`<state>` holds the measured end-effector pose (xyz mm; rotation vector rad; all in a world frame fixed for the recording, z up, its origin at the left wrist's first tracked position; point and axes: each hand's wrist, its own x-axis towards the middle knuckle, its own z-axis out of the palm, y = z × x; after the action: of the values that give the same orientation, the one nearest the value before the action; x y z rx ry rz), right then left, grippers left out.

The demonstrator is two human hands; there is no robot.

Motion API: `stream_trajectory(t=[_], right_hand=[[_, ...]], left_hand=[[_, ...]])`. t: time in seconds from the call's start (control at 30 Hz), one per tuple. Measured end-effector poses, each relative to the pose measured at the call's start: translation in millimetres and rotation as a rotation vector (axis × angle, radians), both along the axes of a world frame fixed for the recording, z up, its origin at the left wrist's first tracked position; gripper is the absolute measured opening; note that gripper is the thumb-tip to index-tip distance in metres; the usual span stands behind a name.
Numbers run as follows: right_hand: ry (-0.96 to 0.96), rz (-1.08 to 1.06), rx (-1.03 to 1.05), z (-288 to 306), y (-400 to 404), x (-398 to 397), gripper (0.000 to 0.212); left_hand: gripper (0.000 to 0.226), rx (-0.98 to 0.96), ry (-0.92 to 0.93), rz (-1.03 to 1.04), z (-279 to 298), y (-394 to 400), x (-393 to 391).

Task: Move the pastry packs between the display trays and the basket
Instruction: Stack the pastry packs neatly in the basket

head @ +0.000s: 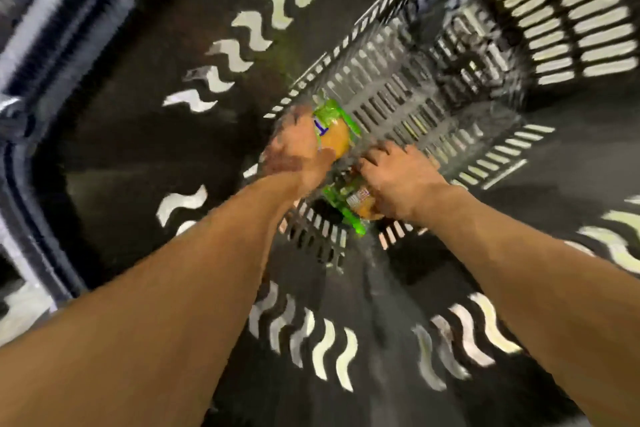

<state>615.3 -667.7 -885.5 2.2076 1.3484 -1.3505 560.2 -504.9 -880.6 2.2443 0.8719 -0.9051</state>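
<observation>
Whole head view is motion-blurred, so I keep this coarse. Both my bare forearms reach forward and down into a grey slotted basket (398,87) that sits on a dark floor mat (138,135) patterned with pale wavy marks.

My left hand (294,149) is at the basket's near-left corner, fingers curled round a pastry pack (334,133): green wrapper, orange-brown bun showing, a blue mark on the label. The pack sticks out past the fingers toward the basket's middle and looks tilted; I cannot tell if it touches the basket floor.

My right hand (398,172) is just beside the left one, at the basket's near edge, palm down with fingers bent over a second pastry pack (356,206). That second pack has the same green wrapper and bun and lies under and behind the wrist at the near edge. Thumb is hidden, so I cannot tell whether this hand really grips the pack or only rests on it.

A second slotted basket (568,10) stands at the far right, next to the first one's far end. A dark metal frame (41,45) runs down the left edge of view.
</observation>
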Motion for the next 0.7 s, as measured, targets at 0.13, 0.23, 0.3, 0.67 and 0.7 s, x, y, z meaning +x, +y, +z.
stream_trajectory(t=[0.13, 0.23, 0.3, 0.67, 0.7], right_hand=[[-0.095, 0.07, 0.017, -10.2, 2.0, -8.1, 0.067], [-0.125, 0.104, -0.023, -4.5, 9.4, -6.7, 0.061], [-0.119, 0.08, -0.042, 0.4, 12.1, -5.4, 0.068], [-0.064, -0.332, 0.01, 81.6, -43.3, 27.5, 0.042], [-0.053, -0.374, 0.027, 87.5, -46.8, 31.7, 0.038]], left_hand=[[0.077, 0.056, 0.053, -0.025, -22.3, -2.3, 3.6], [0.073, 0.131, 0.037, -0.069, -26.2, -3.6, 4.9], [0.071, 0.157, 0.039, -0.097, -25.8, -5.9, 4.2], [0.084, 0.169, 0.154, -0.176, -15.0, -35.7, 2.6], [0.082, 0.192, 0.155, -0.203, -16.7, -36.7, 1.1]])
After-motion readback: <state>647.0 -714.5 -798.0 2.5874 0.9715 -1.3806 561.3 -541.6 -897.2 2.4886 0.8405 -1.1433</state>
